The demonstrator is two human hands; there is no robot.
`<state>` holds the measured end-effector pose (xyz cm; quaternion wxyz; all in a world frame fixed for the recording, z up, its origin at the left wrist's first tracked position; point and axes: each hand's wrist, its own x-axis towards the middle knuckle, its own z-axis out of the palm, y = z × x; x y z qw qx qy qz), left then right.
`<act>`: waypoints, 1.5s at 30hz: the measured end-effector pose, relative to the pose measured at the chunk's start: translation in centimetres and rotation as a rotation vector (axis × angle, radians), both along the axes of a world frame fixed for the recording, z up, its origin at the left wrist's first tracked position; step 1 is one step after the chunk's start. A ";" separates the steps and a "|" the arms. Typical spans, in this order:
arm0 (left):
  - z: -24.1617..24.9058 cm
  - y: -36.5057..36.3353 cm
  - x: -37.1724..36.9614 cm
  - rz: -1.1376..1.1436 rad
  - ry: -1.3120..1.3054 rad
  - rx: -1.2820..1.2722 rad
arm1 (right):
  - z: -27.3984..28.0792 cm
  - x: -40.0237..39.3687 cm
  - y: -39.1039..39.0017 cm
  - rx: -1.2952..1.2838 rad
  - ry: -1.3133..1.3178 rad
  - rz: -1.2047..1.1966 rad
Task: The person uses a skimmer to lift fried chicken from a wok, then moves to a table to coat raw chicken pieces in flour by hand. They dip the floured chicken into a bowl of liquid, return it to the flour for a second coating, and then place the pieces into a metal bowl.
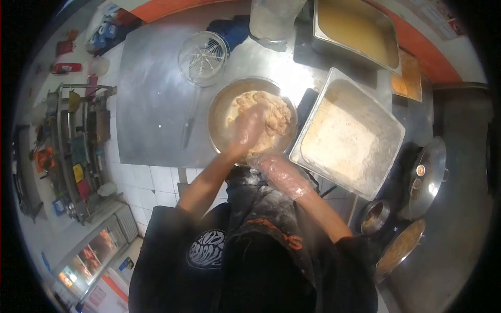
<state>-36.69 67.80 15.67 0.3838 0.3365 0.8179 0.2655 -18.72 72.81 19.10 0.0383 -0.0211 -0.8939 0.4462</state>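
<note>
A round metal bowl (214, 125) stands at the near edge of the steel table, holding pale, wet pieces of meat that look like raw chicken (279, 116). My left hand (250, 127) reaches down into the bowl against the meat. It is smeared by motion, so its fingers do not show clearly. In a clear plastic glove, my right hand (283, 175) is at the bowl's near rim, its fingers bent over the edge. Right of the bowl sits a deep rectangular metal pan (348, 86) of white flour (339, 134).
A knife (187, 133) and a wire strainer (203, 58) lie left of the bowl. Behind are a clear plastic bag (274, 21) and a deep pan of yellowish liquid (357, 31). Woks (429, 177) stand at the right, and a shelf rack (78, 151) at the left.
</note>
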 end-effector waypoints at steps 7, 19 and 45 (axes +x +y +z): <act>-3.3 2.3 2.1 -0.072 0.623 0.227 | -0.9 0.2 0.0 0.004 -0.022 0.004; -1.5 2.8 2.0 0.153 0.268 0.438 | 0.9 -0.1 0.2 -0.028 -0.081 0.012; -0.5 0.3 -1.4 -0.362 0.190 0.137 | 0.9 0.4 0.6 -0.167 -0.164 -0.008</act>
